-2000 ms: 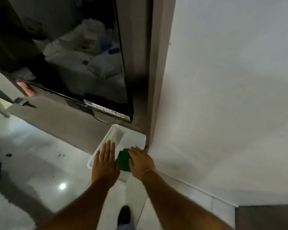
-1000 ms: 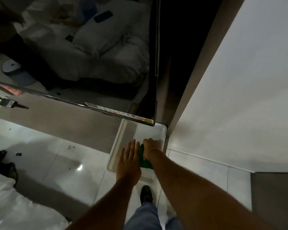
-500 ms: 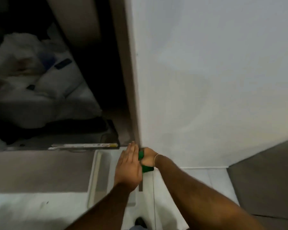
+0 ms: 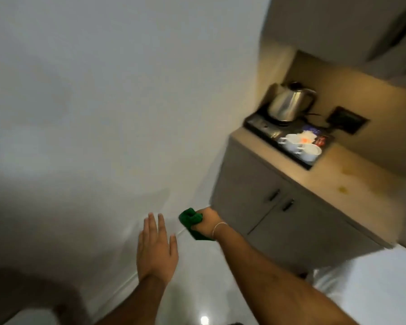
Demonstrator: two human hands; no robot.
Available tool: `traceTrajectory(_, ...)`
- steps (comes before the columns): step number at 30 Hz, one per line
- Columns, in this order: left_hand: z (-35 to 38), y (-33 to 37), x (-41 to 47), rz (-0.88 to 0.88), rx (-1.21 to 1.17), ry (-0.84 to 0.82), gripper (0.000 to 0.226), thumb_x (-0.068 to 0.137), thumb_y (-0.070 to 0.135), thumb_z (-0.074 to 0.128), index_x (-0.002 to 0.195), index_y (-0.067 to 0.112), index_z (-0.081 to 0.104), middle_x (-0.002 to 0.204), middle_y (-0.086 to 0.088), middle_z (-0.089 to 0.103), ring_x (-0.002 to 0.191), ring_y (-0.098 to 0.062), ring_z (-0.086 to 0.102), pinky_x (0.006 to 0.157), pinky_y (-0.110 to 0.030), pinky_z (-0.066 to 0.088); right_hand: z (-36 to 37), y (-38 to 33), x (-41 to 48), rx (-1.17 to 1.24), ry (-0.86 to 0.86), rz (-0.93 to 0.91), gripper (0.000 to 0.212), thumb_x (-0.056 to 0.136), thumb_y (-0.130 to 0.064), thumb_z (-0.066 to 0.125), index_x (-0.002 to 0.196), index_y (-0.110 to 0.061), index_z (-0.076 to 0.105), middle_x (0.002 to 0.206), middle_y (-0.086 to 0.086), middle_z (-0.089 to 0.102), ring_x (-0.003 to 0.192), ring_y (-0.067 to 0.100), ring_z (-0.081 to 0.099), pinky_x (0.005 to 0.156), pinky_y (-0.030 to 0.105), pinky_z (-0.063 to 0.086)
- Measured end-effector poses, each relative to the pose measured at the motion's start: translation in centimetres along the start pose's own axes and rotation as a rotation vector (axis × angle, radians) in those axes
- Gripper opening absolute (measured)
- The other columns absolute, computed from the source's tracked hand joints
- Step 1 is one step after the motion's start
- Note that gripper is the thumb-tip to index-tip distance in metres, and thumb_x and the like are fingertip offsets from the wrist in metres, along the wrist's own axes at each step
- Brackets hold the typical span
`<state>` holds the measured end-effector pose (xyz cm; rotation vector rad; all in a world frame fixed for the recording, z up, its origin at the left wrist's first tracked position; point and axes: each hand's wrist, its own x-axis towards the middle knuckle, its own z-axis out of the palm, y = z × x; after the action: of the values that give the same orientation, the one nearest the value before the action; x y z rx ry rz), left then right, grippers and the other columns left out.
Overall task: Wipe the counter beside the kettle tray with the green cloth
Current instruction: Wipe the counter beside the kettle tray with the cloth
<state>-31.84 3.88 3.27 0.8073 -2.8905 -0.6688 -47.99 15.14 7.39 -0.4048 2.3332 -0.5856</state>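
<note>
The green cloth (image 4: pixel 192 222) is bunched in my right hand (image 4: pixel 205 222), held in the air low in front of a grey cabinet. My left hand (image 4: pixel 156 250) is flat and empty beside it, fingers spread. At the upper right a beige counter (image 4: pixel 352 184) carries a black kettle tray (image 4: pixel 263 130) with a steel kettle (image 4: pixel 288 104) and two white cups (image 4: pixel 301 145). The counter to the right of the tray is bare with small yellowish stains (image 4: pixel 342 189). Both hands are well below and left of the counter.
A plain white wall (image 4: pixel 103 102) fills the left. The grey cabinet doors (image 4: pixel 267 207) with dark handles sit under the counter. A black wall socket (image 4: pixel 347 119) is behind the tray. Glossy white floor tiles (image 4: pixel 204 289) lie below.
The view swung right from the white bin and dark screen to the kettle counter. My right hand lifted the green cloth away from the bin; my left hand came off it and opened.
</note>
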Motion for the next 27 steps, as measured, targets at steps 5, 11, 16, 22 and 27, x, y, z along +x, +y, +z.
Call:
traceTrajectory(5,4.0,13.2,6.4,0.44,0.079,-0.065,0.076,0.106,0.047,0.024,0.171,0.009,0.024,0.18,-0.012,0.023,0.167,-0.033,0.024,0.133,-0.055,0.026,-8.7,11.4,-1.2,0.452,0.15,0.155,0.009,0.089,-0.008,0.07,0.089,-0.002,0.075,0.089,0.011,0.073,0.092,0.028,0.068,0.086,0.038,0.057)
traceTrajectory(11,9.1,28.6,10.8,0.653,0.074,-0.094,0.073,0.107,0.044,0.026,0.172,0.011,0.021,0.181,-0.008,0.019,0.168,-0.028,0.018,0.135,-0.053,0.021,-20.0,23.2,-2.8,0.754,0.395,0.2,0.023,0.087,-0.004,0.076,0.11,-0.002,0.078,0.11,0.02,0.079,0.104,0.033,0.075,0.088,0.038,0.061)
traceTrajectory(16,13.7,37.1,13.2,0.805,0.084,-0.211,0.072,0.109,0.045,0.028,0.173,0.015,0.016,0.183,-0.006,0.014,0.169,-0.023,0.007,0.136,-0.048,0.009,-26.8,32.3,-4.4,0.721,0.907,0.404,0.02,0.091,-0.009,0.072,0.108,-0.006,0.081,0.096,0.014,0.079,0.096,0.029,0.073,0.076,0.026,0.046)
traceTrajectory(22,19.0,44.8,18.3,0.918,0.165,-0.33,0.074,0.111,0.046,0.029,0.175,0.018,0.005,0.185,-0.005,0.003,0.17,-0.022,-0.003,0.138,-0.044,0.0,-31.5,41.1,-2.7,0.765,1.217,0.644,0.046,0.091,0.0,0.065,0.135,-0.01,0.071,0.128,0.015,0.075,0.12,0.037,0.068,0.106,0.039,0.053)
traceTrajectory(27,24.5,48.6,22.9,0.938,0.149,-0.402,0.075,0.109,0.052,0.015,0.174,0.022,-0.004,0.184,0.001,-0.008,0.169,-0.016,-0.011,0.138,-0.043,-0.002,-31.8,42.2,4.1,0.602,1.035,0.591,0.062,0.094,0.007,0.06,0.15,-0.02,0.058,0.156,0.005,0.055,0.148,0.03,0.047,0.125,0.029,0.031)
